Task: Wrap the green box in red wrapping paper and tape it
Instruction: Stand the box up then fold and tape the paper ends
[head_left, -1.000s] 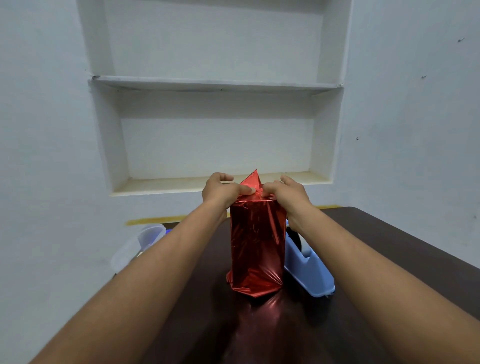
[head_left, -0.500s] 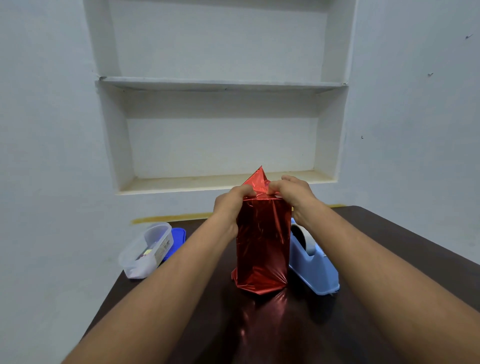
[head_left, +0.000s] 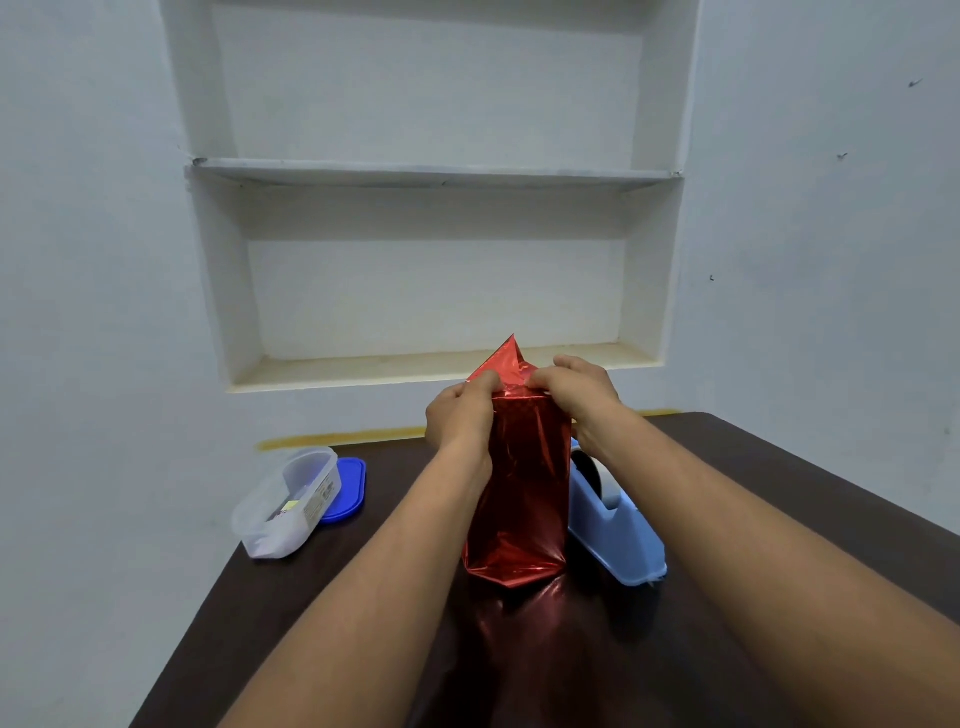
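Both hands were kept pinching the red paper (head_left: 511, 483) at the top of the box, standing tall on the table (head_left: 779, 499), the left hand (head_left: 460, 413) and right hand (head_left: 576, 389) equally close to the pointed flap.

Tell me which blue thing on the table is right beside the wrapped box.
The light blue tape dispenser, right of the red-wrapped box. The darker blue lid lies far left, by the clear container.
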